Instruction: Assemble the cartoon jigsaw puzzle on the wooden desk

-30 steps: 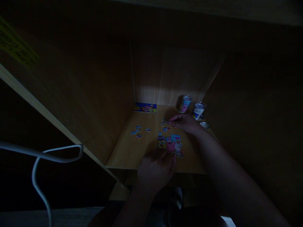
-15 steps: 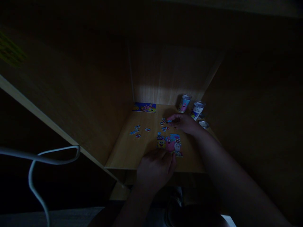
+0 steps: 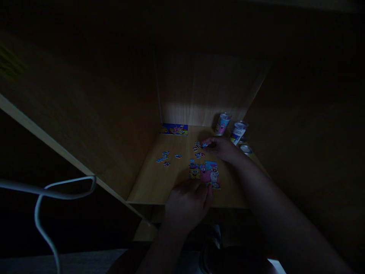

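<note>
Between the thumb and fingers of my right hand (image 3: 221,147) is a small blue jigsaw piece (image 3: 204,145), just above the wooden board. Beside it lie several loose pieces (image 3: 199,155). Closer to me is a partly joined cartoon jigsaw (image 3: 205,173) with yellow, pink and white figures. My left hand (image 3: 188,199) rests at its near edge, fingers curled together and covering part of it. What those fingers hold, if anything, is hidden. More loose pieces (image 3: 163,156) lie to the left, and a single piece (image 3: 178,156) lies between the groups.
A cartoon picture strip (image 3: 174,129) lies by the back wall. At the back right stand two labelled cans, one pink and blue (image 3: 222,125), the other white and blue (image 3: 237,133), with a round lid (image 3: 246,149) nearby. A white cable (image 3: 42,224) loops at left. The light is dim.
The piece in my right hand has turned slightly and shows more of its blue face. My left hand has stayed almost in place. The view has shifted very slightly.
</note>
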The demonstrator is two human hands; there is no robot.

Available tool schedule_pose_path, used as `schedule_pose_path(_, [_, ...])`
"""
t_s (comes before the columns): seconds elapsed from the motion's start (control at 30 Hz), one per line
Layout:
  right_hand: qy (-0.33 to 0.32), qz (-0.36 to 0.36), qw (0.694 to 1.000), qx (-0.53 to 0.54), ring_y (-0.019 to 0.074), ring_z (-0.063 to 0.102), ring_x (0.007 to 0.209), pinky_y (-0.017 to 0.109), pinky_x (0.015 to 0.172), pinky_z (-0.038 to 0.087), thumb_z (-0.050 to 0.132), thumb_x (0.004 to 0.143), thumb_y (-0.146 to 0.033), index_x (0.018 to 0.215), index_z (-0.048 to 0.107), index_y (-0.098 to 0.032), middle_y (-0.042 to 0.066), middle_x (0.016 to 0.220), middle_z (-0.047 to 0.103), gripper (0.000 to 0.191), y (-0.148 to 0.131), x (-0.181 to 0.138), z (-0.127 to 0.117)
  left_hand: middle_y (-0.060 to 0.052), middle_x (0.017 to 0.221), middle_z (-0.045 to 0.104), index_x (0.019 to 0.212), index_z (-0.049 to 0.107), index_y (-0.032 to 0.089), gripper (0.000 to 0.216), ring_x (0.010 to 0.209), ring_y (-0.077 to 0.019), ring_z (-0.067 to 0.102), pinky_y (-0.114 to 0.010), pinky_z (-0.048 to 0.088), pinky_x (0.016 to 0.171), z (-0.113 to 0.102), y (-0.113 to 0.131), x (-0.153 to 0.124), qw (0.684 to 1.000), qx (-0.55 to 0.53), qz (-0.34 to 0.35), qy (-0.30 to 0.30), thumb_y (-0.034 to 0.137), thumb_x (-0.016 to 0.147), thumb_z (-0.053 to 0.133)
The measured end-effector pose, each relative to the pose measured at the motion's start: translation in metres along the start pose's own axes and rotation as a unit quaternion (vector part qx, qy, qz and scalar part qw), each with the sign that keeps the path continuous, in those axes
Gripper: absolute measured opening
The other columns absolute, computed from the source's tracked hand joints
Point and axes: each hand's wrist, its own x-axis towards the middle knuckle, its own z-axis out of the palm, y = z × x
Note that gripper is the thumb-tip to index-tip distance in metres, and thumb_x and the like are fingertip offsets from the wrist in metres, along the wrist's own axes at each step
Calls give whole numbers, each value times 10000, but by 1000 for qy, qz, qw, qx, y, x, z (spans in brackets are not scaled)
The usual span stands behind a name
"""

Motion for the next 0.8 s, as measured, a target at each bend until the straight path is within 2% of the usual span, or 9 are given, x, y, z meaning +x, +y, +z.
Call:
schedule_pose_path(0.13, [1, -13, 1000, 2, 214, 763, 972, 361, 914, 579, 789, 879, -206, 1046, 791, -223, 43, 1058, 822, 168, 2, 1, 0, -17, 771, 689, 836, 682, 209, 162, 674, -191, 666, -337, 526, 626, -1, 0, 1, 1000, 0, -1, -4, 207, 995, 651])
schedule_pose_path(0.23, [5, -19, 1000, -3, 213, 753, 917, 351, 861, 573, 809, 863, -264, 1024, 784, -216, 42, 1001, 815, 170, 4, 1, 0, -17, 757, 678, 829, 683, 209, 169, 668, -190, 660, -339, 524, 619, -1, 0, 1, 1000, 3, -2, -2, 208, 994, 648])
schedule_pose_path(0.47, [5, -12, 1000, 5, 190, 697, 802, 310, 724, 523, 846, 808, -445, 969, 764, -204, 29, 884, 772, 302, -4, -2, -1, -21, 764, 685, 816, 679, 210, 205, 671, -188, 653, -339, 519, 624, 1, 0, 0, 1000, 3, -6, -9, 222, 1013, 624])
schedule_pose_path(0.8, [5, -2, 1000, -14, 180, 672, 756, 296, 689, 482, 838, 813, -456, 938, 769, -203, 20, 848, 755, 291, -5, -2, -2, -15, 753, 682, 803, 668, 211, 186, 653, -190, 653, -343, 511, 598, -1, 1, 1, 1000, 3, -7, -2, 208, 987, 641])
